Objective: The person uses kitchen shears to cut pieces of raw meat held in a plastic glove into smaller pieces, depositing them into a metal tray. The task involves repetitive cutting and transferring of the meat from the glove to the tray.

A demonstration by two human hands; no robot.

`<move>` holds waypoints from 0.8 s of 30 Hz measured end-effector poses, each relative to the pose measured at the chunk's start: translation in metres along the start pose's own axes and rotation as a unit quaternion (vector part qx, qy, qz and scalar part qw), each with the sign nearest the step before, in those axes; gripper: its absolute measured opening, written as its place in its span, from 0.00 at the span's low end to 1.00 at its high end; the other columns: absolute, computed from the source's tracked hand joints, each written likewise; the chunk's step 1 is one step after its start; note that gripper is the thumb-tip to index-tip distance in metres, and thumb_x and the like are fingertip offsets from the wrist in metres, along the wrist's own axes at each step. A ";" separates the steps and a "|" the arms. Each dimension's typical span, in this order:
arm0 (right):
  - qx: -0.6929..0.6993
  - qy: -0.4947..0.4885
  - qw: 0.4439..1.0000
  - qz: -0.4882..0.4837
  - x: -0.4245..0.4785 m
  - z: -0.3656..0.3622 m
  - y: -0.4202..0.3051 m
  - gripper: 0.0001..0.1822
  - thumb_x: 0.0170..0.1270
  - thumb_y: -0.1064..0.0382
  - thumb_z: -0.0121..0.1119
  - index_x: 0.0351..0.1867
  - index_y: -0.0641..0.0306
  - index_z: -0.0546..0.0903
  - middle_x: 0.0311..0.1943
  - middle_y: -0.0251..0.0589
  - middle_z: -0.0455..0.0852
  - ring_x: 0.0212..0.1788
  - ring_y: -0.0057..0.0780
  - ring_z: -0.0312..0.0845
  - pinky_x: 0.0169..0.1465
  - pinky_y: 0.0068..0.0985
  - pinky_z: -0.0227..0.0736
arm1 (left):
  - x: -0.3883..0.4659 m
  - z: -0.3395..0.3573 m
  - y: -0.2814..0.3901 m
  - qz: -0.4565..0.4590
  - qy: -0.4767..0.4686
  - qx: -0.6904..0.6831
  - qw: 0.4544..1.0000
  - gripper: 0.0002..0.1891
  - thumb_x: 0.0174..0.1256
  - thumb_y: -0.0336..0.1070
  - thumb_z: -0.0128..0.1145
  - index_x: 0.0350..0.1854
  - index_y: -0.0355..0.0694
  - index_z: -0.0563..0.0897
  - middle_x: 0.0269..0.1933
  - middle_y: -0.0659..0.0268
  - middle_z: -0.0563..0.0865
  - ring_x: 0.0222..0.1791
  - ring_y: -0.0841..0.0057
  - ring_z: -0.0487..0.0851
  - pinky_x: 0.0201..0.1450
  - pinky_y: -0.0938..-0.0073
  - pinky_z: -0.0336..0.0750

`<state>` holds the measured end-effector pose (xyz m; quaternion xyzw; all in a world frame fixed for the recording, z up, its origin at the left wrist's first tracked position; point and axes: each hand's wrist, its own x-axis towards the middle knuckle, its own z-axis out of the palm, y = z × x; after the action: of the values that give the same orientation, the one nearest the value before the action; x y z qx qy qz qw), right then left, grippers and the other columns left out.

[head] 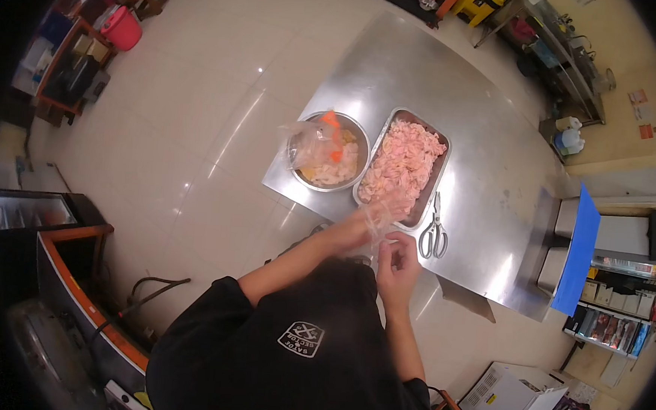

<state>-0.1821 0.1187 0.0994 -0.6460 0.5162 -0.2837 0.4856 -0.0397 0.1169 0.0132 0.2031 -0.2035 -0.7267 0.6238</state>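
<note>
My left hand (385, 207) is in a loose clear plastic glove, its blurred fingers stretched over the near end of a steel tray (441, 181). Beside that wrist, my right hand (399, 260) has its thumb and forefinger pinched at the glove's cuff (380, 231). Pale pink strips of raw meat (404, 159) are heaped in the tray. To its left stands a round metal bowl (364, 165) with pale and yellowish raw pieces (336, 169). A clear plastic bag (312, 145) with orange marks lies over part of the bowl. Kitchen scissors (434, 231) rest right of the tray, handles toward me.
The stainless steel table (476, 174) carries these things, with a sink basin (555, 269) and a blue panel (578, 254) at its right end. A pink bucket (122, 28) is far left. An orange-edged counter (91, 297) stands at my left, a white appliance (507, 399) low right.
</note>
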 end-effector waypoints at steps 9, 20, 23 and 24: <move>-0.111 -0.017 0.990 -0.080 0.020 0.002 -0.001 0.07 0.67 0.64 0.68 0.35 0.67 0.83 0.23 0.32 0.80 0.24 0.16 0.71 0.29 0.16 0.65 | 0.001 -0.007 0.007 0.095 0.014 0.310 0.946 0.47 0.64 0.27 0.57 0.82 0.38 0.44 0.80 0.55 0.60 0.78 0.70 0.62 0.78 0.67 0.56; -0.027 -0.090 0.979 -0.183 0.012 0.007 0.001 0.06 0.68 0.69 0.63 0.34 0.69 0.78 0.33 0.41 0.79 0.35 0.28 0.74 0.41 0.24 0.70 | -0.009 0.008 0.021 0.050 -0.062 -0.089 0.993 0.49 0.69 0.44 0.63 0.83 0.46 0.43 0.79 0.52 0.58 0.75 0.56 0.66 0.75 0.54 0.64; -0.058 -0.092 0.981 -0.158 0.009 0.011 -0.004 0.07 0.67 0.69 0.63 0.33 0.69 0.78 0.29 0.42 0.78 0.31 0.32 0.75 0.38 0.26 0.70 | -0.007 0.010 0.011 0.029 -0.025 -0.077 0.996 0.48 0.71 0.50 0.62 0.83 0.48 0.45 0.78 0.53 0.60 0.73 0.56 0.69 0.72 0.54 0.68; -0.069 -0.094 0.984 -0.135 0.008 0.010 -0.006 0.07 0.67 0.69 0.63 0.33 0.68 0.78 0.28 0.43 0.78 0.30 0.33 0.75 0.37 0.27 0.70 | -0.003 0.010 0.008 0.025 -0.015 -0.069 0.997 0.47 0.72 0.52 0.61 0.83 0.48 0.45 0.78 0.53 0.60 0.72 0.56 0.69 0.71 0.55 0.70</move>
<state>-0.1683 0.1146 0.0998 -0.7655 0.3951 -0.2482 0.4431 -0.0382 0.1194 0.0264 0.1430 -0.1671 -0.7265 0.6510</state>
